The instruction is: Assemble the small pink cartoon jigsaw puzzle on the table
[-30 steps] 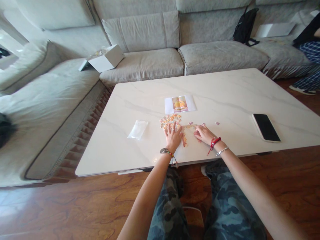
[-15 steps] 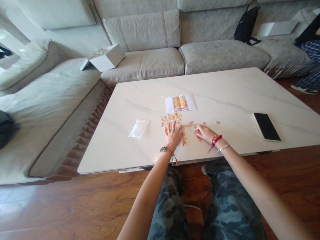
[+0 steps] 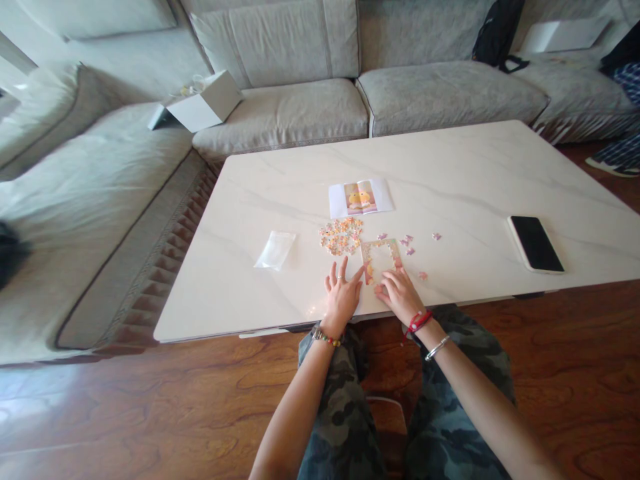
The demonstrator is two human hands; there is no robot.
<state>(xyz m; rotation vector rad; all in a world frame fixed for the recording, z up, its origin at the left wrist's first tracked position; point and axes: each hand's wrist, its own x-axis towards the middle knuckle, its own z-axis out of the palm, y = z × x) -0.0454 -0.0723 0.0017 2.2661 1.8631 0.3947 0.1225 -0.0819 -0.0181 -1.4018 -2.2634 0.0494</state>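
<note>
A small jigsaw border frame [image 3: 381, 259] lies on the white marble table [image 3: 465, 173] near its front edge. My left hand [image 3: 341, 297] rests flat with fingers spread, its fingertips at the frame's left side. At the frame's lower edge my right hand [image 3: 400, 297] lies palm down with its fingers touching the table. A heap of loose puzzle pieces [image 3: 341, 235] sits just beyond the left hand. Several stray pieces [image 3: 409, 241] lie to the right of the frame. A reference picture sheet [image 3: 360, 198] lies farther back.
A clear plastic bag [image 3: 275, 249] lies left of the heap. A black phone [image 3: 535, 243] rests at the table's right. Grey sofas surround the table, bearing a white box [image 3: 205, 107] and a black backpack [image 3: 497, 37]. Another person's legs [image 3: 620, 143] show at far right.
Both hands have drawn back toward the table's front edge, uncovering the puzzle frame. The camera has tilted down and moved slightly.
</note>
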